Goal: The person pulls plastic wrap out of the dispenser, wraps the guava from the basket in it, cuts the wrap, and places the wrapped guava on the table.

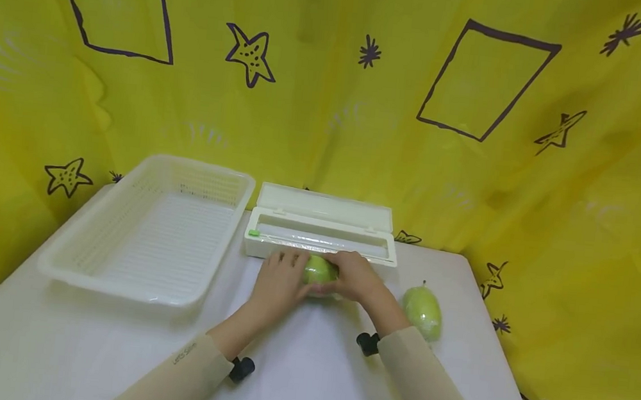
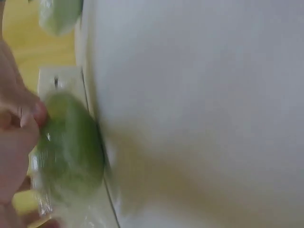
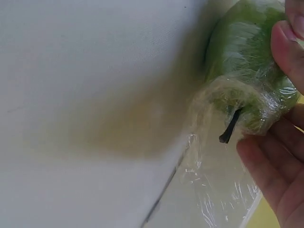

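Both hands hold a green pear [image 1: 318,270] just in front of a white cling film box [image 1: 260,248]. My left hand [image 1: 280,280] grips it from the left, and my right hand [image 1: 355,277] curls round its right side. Glossy clear film covers the pear [image 3: 247,52] in the right wrist view, bunched about the dark stem [image 3: 231,126], with a loose length trailing below it. There the right thumb [image 3: 287,52] presses the pear's side. The left wrist view gives the pear [image 2: 71,147] slightly blurred, creased film around it.
The box's lid [image 1: 326,206] stands raised at the back, with a film roll [image 1: 322,239] inside. A second film-wrapped pear [image 1: 422,311] lies right of the right forearm. To the left is a white plastic basket [image 1: 138,292]. A yellow patterned curtain [image 1: 304,127] hangs behind the white table [image 1: 309,379].
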`<state>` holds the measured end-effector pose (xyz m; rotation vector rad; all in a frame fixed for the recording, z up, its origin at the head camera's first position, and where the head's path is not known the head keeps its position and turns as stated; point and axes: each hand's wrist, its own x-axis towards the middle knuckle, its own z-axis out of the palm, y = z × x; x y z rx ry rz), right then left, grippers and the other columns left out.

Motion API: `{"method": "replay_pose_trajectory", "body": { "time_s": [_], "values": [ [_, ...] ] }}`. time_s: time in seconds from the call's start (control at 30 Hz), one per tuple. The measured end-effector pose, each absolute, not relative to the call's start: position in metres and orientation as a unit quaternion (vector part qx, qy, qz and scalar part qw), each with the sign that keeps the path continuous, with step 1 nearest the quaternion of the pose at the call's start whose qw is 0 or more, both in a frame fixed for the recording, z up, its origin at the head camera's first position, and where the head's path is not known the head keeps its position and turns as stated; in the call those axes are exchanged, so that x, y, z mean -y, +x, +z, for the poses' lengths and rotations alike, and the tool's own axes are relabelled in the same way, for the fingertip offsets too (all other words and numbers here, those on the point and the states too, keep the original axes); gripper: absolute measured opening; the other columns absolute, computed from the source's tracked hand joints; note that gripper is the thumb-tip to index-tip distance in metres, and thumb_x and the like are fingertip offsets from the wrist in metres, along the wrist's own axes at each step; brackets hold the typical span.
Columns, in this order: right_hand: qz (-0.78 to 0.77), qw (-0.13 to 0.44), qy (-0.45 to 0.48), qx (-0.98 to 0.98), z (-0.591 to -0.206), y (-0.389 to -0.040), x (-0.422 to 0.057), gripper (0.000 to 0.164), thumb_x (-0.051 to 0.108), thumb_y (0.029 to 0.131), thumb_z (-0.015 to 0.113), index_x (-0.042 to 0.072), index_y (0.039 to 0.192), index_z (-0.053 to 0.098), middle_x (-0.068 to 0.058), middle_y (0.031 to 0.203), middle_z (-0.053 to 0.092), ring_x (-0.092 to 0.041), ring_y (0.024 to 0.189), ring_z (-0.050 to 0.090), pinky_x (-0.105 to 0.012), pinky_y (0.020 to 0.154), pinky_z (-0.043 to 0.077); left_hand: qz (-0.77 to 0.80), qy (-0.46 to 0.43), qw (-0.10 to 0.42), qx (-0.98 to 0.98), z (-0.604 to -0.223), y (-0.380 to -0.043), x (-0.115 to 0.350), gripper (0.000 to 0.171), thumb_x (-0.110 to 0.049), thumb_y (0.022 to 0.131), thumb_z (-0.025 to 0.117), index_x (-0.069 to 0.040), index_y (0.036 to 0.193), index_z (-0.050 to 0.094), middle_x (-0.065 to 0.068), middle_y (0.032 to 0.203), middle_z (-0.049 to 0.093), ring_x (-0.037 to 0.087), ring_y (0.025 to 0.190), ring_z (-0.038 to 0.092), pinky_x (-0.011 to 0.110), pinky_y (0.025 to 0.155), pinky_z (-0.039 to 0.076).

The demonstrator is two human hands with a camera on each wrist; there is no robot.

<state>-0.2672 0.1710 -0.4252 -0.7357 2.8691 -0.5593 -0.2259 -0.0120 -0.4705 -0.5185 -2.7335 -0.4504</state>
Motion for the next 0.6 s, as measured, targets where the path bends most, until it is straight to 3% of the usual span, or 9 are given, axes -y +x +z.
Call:
{"method": "replay_pose_trajectory", "body": {
  "time_s": [0.13, 0.23, 0.3, 0.4, 0.5, 0.6],
  "values": [
    [-0.149, 0.048, -0.243, -0.957, -0.427, -0.265, -0.164, 0.072, 0.038, 0.068, 0.090, 0.018, 0.133, 0.065, 0.000, 0.107, 0.071, -0.019, 0.094, 0.060, -0.038, 0.087, 0.050, -0.123, -0.218, 0.149, 0.957, -0.471, -0.216, 0.013, 0.109, -0.060, 0.069, 0.082, 0.004, 0.146, 0.040, 0.030, 0.152, 0.034, 0.043, 0.138, 0.039, 0.048, 0.112, 0.040],
    [-0.123, 0.022, -0.232, -0.965, -0.427, -0.261, -0.163, 0.077, 0.042, 0.069, 0.089, 0.018, 0.137, 0.062, -0.007, 0.120, 0.065, -0.026, 0.104, 0.058, -0.042, 0.090, 0.050, -0.118, -0.234, 0.125, 0.957, -0.472, -0.214, 0.010, 0.122, -0.055, 0.066, 0.087, 0.013, 0.149, 0.028, 0.032, 0.156, 0.029, 0.043, 0.145, 0.031, 0.045, 0.118, 0.031],
    [-0.137, 0.000, -0.214, -0.967, -0.428, -0.256, -0.166, 0.079, 0.044, 0.071, 0.088, 0.018, 0.140, 0.060, -0.012, 0.122, 0.059, -0.028, 0.104, 0.055, -0.043, 0.087, 0.050, -0.118, -0.225, 0.130, 0.958, -0.473, -0.217, 0.008, 0.115, -0.048, 0.070, 0.087, 0.012, 0.149, 0.029, 0.031, 0.153, 0.033, 0.043, 0.143, 0.034, 0.045, 0.117, 0.034],
    [-0.263, -0.012, -0.147, -0.954, -0.431, -0.243, -0.176, 0.064, 0.031, 0.083, 0.081, 0.014, 0.141, 0.058, -0.014, 0.111, 0.058, -0.026, 0.093, 0.058, -0.037, 0.077, 0.052, -0.115, -0.208, 0.169, 0.957, -0.476, -0.222, 0.006, 0.098, -0.040, 0.075, 0.086, 0.008, 0.145, 0.038, 0.027, 0.141, 0.045, 0.040, 0.132, 0.047, 0.044, 0.110, 0.042],
    [-0.466, 0.044, -0.066, -0.881, -0.436, -0.228, -0.186, 0.054, 0.011, 0.093, 0.066, 0.008, 0.145, 0.050, -0.021, 0.102, 0.067, -0.025, 0.084, 0.064, -0.033, 0.072, 0.057, -0.121, -0.192, 0.177, 0.958, -0.476, -0.228, 0.008, 0.088, -0.036, 0.077, 0.086, 0.005, 0.141, 0.044, 0.023, 0.134, 0.051, 0.036, 0.123, 0.053, 0.042, 0.104, 0.047],
    [-0.593, 0.125, 0.002, -0.795, -0.444, -0.215, -0.187, 0.055, 0.001, 0.097, 0.056, 0.002, 0.149, 0.039, -0.030, 0.111, 0.068, -0.028, 0.089, 0.070, -0.036, 0.077, 0.060, -0.147, -0.178, 0.152, 0.961, -0.474, -0.231, 0.014, 0.083, -0.035, 0.076, 0.086, 0.002, 0.139, 0.046, 0.021, 0.132, 0.053, 0.034, 0.119, 0.056, 0.042, 0.099, 0.050]
  ]
}}
